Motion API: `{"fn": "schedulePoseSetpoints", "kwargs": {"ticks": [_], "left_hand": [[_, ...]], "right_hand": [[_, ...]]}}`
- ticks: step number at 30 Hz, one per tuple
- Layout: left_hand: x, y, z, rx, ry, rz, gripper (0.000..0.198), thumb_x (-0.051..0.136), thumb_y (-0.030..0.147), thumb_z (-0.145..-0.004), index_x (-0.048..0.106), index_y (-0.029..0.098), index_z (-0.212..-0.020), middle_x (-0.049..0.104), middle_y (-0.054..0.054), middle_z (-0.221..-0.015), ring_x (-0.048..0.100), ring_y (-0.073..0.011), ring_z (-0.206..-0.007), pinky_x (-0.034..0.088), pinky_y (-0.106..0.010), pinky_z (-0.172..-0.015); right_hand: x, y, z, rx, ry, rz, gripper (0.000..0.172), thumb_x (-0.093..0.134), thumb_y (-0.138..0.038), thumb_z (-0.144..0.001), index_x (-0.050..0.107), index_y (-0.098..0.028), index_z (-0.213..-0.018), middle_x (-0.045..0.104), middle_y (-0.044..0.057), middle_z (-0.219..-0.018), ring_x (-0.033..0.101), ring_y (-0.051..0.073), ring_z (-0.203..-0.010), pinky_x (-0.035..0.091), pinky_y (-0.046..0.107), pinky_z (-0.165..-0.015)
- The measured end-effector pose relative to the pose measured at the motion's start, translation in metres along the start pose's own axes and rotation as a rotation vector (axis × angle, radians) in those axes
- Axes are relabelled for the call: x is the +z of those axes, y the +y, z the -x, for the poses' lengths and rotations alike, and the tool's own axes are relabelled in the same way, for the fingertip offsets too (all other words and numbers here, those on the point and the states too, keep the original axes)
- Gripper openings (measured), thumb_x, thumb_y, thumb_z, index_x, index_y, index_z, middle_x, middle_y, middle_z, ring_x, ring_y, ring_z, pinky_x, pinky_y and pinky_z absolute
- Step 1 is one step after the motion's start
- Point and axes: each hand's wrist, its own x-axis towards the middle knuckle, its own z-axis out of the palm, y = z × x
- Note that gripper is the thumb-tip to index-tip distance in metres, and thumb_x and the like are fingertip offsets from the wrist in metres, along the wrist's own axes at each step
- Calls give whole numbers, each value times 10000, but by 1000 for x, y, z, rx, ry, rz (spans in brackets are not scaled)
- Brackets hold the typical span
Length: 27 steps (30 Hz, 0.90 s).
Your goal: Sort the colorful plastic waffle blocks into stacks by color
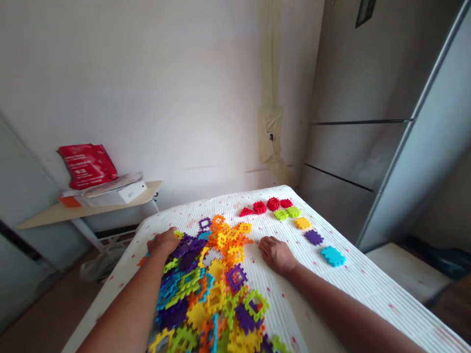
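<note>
Has left hand [164, 241] bent over the far-left edge of the pile [217, 269] on the counter [283, 306] (cannot tell its grip), right hand [276, 254] half-uncurled, seemingly empty, right of the pile. Could spill the pile by raking too hard.

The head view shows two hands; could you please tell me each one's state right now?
Left hand: curled at the pile of pieces; its grip is hidden.
Right hand: loosely curled over the white cover; holding or not cannot be told.
</note>
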Motion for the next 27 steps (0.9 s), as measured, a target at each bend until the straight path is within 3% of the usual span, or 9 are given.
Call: {"fn": "schedulePoseSetpoints", "kwargs": {"ticks": [7, 13, 16, 19, 22, 27], "left_hand": [[0, 5, 8, 89, 12, -30, 614, 568, 380, -660, 542, 231, -1255, 653, -175, -1151, 568, -389, -1097, 400, -480, -866], [-7, 10, 24, 194, 79, 41, 563, 528, 343, -715, 498, 284, -1274, 649, -95, -1184, 580, -295, -1108, 401, -374, -891], [-14, 12, 34, 212, 110, 107, 507, 532, 336, -733, 533, 281, -1237, 665, -89, -1148, 573, -303, -1111, 368, -398, -935], [-23, 13, 44, 218, 142, 210, 500, 559, 343, -723, 560, 265, -1217, 683, -92, -1099, 557, -324, -1124, 332, -435, -976], [-30, 15, 54, 228, 149, 369, 520, 580, 348, -710, 564, 246, -1219, 690, -77, -1078, 597, -292, -1063, 388, -384, -936], [-38, 21, 92, 265, 129, 758, 582, 408, 423, -833, 396, 172, -1358, 688, -83, -1063, 664, -195, -931, 484, -296, -813]], "right_hand": [[-2, -1, -1, 4, 9, 8, 194, 409, -170, -895, 598, -189, -853, 626, 47, -924, 556, 153, -865, 417, 239, -739], [-2, -1, -1, 13, 9, 11, 238, 375, -194, -918, 606, -189, -860, 628, 56, -934, 560, 151, -858, 418, 237, -736], [-2, -1, -1, 18, 4, 10, 237, 376, -193, -914, 609, -187, -871, 629, 60, -940, 559, 153, -872, 420, 239, -745], [-3, -1, -1, 18, -5, 7, 227, 387, -182, -901, 612, -184, -870, 629, 62, -941, 559, 154, -880, 421, 236, -750], [-6, -2, 0, 15, -10, -1, 220, 394, -182, -896, 612, -182, -869, 629, 64, -947, 560, 157, -891, 420, 236, -756], [-7, -2, 1, 28, -17, -20, 244, 379, -207, -913, 620, -181, -885, 628, 69, -960, 564, 163, -916, 424, 237, -762]]}}
